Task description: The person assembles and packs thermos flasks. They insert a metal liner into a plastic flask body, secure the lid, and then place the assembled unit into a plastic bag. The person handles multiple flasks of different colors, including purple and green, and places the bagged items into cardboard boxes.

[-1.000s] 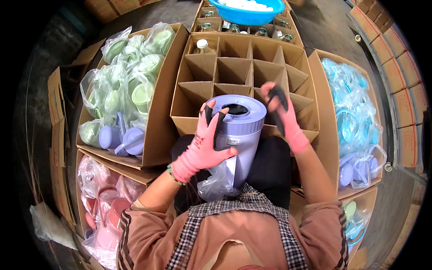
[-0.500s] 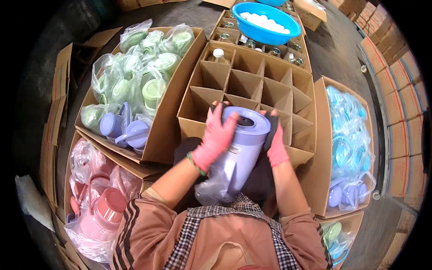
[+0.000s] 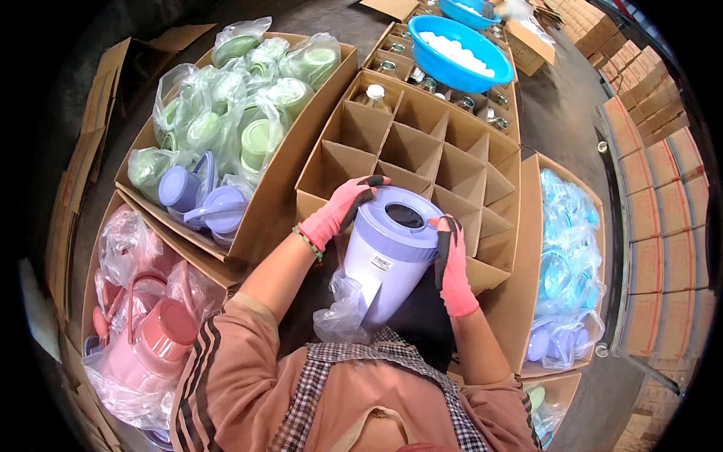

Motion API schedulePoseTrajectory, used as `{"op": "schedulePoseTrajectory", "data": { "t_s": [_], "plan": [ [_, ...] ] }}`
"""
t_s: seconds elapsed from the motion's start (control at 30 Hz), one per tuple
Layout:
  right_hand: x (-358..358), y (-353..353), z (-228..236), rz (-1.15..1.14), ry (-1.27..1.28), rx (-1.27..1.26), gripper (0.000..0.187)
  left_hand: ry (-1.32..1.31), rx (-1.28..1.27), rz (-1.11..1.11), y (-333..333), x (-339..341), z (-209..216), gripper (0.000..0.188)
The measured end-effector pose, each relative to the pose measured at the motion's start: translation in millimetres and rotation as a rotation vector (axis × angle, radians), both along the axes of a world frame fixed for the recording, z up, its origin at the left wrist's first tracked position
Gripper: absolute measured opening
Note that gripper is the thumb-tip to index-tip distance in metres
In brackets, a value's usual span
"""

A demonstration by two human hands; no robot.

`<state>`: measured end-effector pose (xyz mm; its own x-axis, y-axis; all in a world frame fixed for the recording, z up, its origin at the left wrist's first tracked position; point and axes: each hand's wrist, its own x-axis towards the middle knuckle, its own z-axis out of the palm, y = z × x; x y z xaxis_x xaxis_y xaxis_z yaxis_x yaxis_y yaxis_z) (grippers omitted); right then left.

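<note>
The left hand [image 3: 345,210], in a pink-and-black glove, lays its fingers round the left rim of a lilac jug [image 3: 390,271]; the similarly gloved right hand [image 3: 453,265] clasps the opposite side; the jug is over the lap, beside a divided cardboard carton [image 3: 488,276]; crumpled clear plastic [image 3: 340,314] touches its lower left.

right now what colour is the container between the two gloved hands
The container is light purple; it shows best in the head view.
</note>
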<state>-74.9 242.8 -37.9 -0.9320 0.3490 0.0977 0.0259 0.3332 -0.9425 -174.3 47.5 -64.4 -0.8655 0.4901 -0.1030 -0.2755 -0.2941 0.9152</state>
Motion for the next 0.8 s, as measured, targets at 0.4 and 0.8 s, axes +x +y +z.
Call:
{"op": "schedulePoseTrajectory", "data": {
  "t_s": [0.4,0.8],
  "plan": [
    [5.3,-18.7,41.9,-0.038,-0.076,-0.230,0.049,0.087,0.081,-0.132,-12.2,12.5,16.4,0.042],
    [22.6,-0.7,48.1,0.270,-0.007,0.313,0.037,0.061,0.280,-0.308,-4.4,38.0,30.1,0.060]
  ]
}}
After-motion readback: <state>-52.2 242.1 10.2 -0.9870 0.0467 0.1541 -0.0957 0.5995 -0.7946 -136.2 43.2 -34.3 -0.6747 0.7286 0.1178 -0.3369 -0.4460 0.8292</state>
